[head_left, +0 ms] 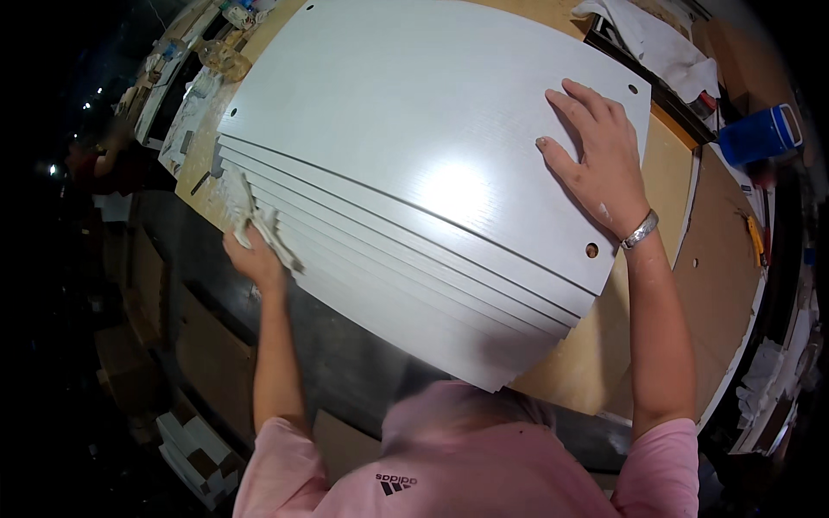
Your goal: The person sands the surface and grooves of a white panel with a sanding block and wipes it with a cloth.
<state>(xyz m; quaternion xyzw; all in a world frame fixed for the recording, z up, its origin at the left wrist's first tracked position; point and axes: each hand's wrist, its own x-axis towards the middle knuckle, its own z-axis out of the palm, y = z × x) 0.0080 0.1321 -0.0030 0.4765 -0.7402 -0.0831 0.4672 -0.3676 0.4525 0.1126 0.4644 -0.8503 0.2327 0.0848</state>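
Note:
A stack of white panels (389,95) lies on the wooden workbench (596,363), fanned out in steps toward me. Dark round holes show near the top panel's corners. At the stepped left edges, my left hand (253,257) is closed around a crumpled whitish cloth (250,207), which touches the panel ends. My right hand (596,151) rests on the top panel near its right edge, fingers spread and nothing held. A metal bracelet (640,230) circles that wrist.
A blue container (760,135) and a white cloth (661,47) are at the far right. Farther down that side lie a brown board (725,250) and a yellow utility knife (756,240). A clear plastic bottle (223,59) lies at the far left. Behind it, another person (108,160) appears dimly.

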